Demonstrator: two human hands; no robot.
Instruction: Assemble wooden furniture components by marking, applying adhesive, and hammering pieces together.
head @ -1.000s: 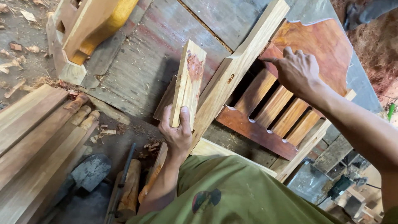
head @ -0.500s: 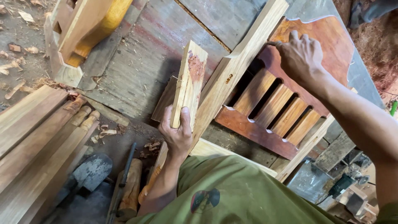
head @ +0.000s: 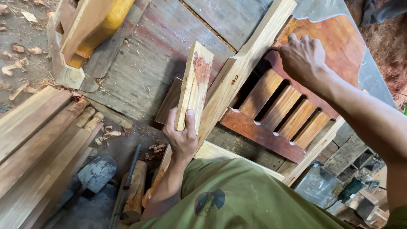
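Observation:
My left hand (head: 182,135) grips the lower end of a short pale wood block (head: 194,85) with a reddish patch near its top. The block stands upright against the long light-coloured post (head: 241,68) of a slatted wooden frame. My right hand (head: 303,57) rests on the frame's dark reddish top panel (head: 335,46), fingers curled over its upper edge. Several brown slats (head: 282,108) run between that panel and a reddish lower rail (head: 263,135).
Long pale planks (head: 34,144) lie at the left. A yellowish wooden piece (head: 89,29) sits top left on a worn grey board (head: 161,55). A hatchet (head: 95,174) and a wooden handle (head: 133,195) lie on the floor near my left arm. Wood chips are scattered about.
My right hand has shifted slightly up along the reddish panel's edge. My left hand keeps the block in nearly the same place.

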